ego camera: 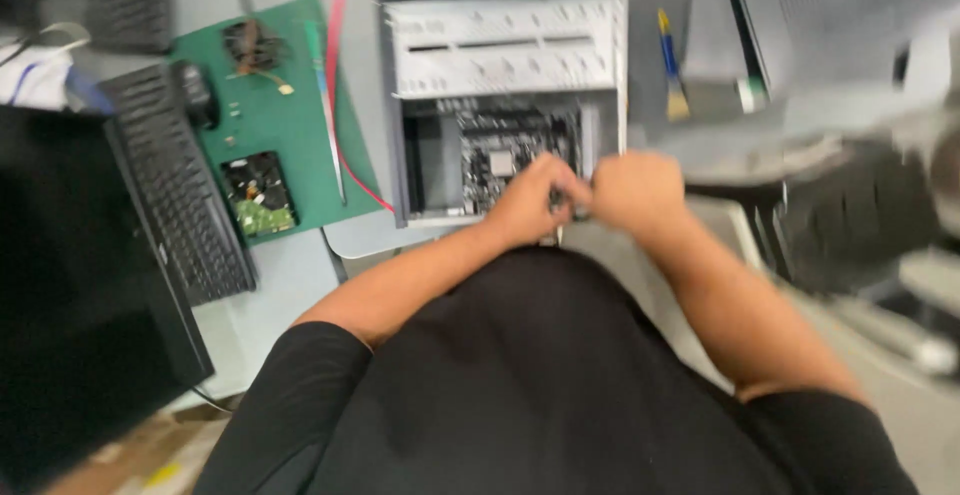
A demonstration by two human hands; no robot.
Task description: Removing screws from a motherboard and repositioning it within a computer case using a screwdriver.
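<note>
both hands meet at the near edge of an opened computer case (505, 105) lying on its side on the grey table (290, 285). left hand (528, 200) is curled tight, fingers pinched around a small dark object (556, 198) that is too blurred to identify. right hand (638, 190) is clenched too, knuckles up, pressed close against the left; whether it grips the same object or only steadies it, i cannot tell. the case lies with its open side up, likely so the circuit board (500, 155) inside faces the person and can be reached from above. left of it, a green mat (290, 105) holds loose parts together: a hard drive (258, 193) and a small bundle of wires (250, 45). a black keyboard (175, 185) lies beside the mat, and a brush (670, 65) rests right of the case.
</note>
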